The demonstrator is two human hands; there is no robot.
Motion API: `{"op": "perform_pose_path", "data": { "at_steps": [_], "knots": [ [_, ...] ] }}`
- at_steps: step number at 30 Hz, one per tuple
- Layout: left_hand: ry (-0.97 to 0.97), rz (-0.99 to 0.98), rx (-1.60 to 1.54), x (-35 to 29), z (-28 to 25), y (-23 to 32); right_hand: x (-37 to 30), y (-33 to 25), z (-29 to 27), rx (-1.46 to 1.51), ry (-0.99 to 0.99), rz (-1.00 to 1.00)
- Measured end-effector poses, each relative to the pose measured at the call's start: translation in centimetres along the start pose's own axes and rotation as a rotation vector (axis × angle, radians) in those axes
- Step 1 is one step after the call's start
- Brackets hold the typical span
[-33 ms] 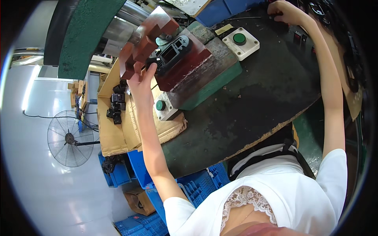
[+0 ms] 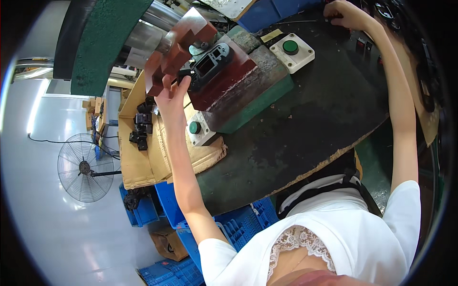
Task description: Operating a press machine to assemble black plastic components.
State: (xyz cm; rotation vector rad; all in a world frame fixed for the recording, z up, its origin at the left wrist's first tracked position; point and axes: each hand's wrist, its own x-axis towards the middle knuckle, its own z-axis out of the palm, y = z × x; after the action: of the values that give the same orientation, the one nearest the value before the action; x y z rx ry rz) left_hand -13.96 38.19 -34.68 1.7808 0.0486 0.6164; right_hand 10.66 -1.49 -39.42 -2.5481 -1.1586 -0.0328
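The left hand (image 2: 171, 102) is staying out to the side of the red block (image 2: 222, 88) near the bench's (image 2: 329, 105) far left corner, with its thumb and fingers parting around the near left end of a black plastic shell (image 2: 214, 67). The thumb is seemingly touching that end, but whether the fingers are gripping it, I cannot tell. The shell itself is lying on top of the block, next to the stepped red press head (image 2: 179, 56). The right hand (image 2: 352, 15) is hovering over the far right corner, fingers curling inward, beside small red and black pieces (image 2: 363, 45); whether it is holding one is not showing.

The step in hand is probably seating or steadying the shell while a small piece is being picked out. The next move seems to be calling for a secure pick on the right and fingers well away from the press head.

The press head is covering part of the left fingertips, the right fingertips are blurring into the dark clutter, and the picture's rim is cutting off the press's upper part.
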Motion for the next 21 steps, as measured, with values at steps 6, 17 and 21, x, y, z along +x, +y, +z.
{"op": "perform_pose_path", "data": {
  "at_steps": [6, 17, 21],
  "knots": [
    [0.029, -0.046, 0.041, 0.1, -0.1, -0.2, 0.2, -2.8, -1.1, 0.105, 0.22, -0.125],
    [-0.162, 0.311, 0.577, 1.0, 2.4, 1.0, 1.1, -1.6, 0.8, -0.001, 0.478, -0.137],
    [-0.161, 0.348, 0.629, 1.4, 2.1, 0.7, 1.5, -1.1, 1.6, -0.047, 0.574, -0.118]
  ]
}}
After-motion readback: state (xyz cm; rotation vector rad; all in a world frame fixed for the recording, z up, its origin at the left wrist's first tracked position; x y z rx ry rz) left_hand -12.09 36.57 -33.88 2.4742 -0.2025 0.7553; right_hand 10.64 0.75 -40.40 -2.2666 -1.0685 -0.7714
